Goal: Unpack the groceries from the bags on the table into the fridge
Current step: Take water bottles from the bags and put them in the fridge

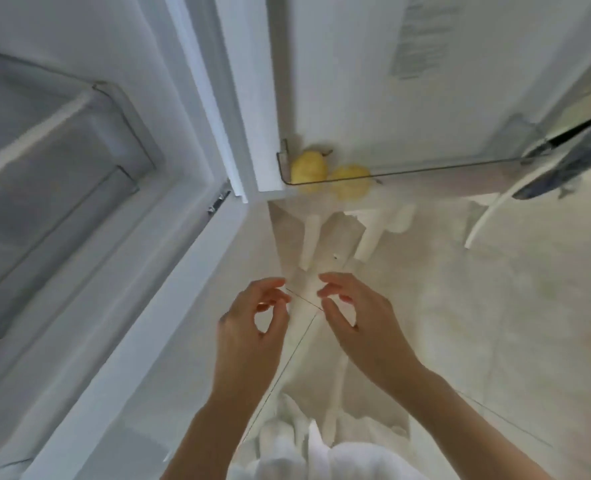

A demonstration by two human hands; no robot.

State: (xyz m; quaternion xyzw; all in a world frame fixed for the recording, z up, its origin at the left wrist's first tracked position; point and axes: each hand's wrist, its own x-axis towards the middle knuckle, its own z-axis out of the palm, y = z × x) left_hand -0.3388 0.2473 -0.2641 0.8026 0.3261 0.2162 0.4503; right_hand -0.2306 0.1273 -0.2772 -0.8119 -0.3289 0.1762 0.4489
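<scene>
**Two hands held before the open fridge, fruit lying in the door shelf**

The head view is looking steeply down along the open fridge. The fridge door (pixel 342 81) is standing open at the upper centre, its inner face turned toward the camera. A clear door shelf (pixel 425 169) is running along the lower edge of that door. Two yellow fruits, apparently pears, are resting at the left end of this shelf: the left pear (pixel 308 167) is sitting against the shelf's corner, and the right pear (pixel 351 181) is lying just beside it, touching or nearly touching it. A printed label (pixel 422 32) is showing on the door's upper part, too blurred to read.

On the left, the fridge compartment (pixel 45 161) is showing translucent drawers (pixel 55 188) stacked one above another; their contents cannot be told.

Both hands are hovering over the pale tiled floor (pixel 495 306), below the door's lower corner. The left hand (pixel 252 323) is curling its fingers loosely toward the thumb, with a narrow gap between them. The right hand (pixel 353 313) is mirroring that pose, fingers bent and thumb reaching inward. A thin dark line is running between the fingertips; whether either hand is pinching anything cannot be told. The fingertips of the two hands are near each other but apart.
</scene>
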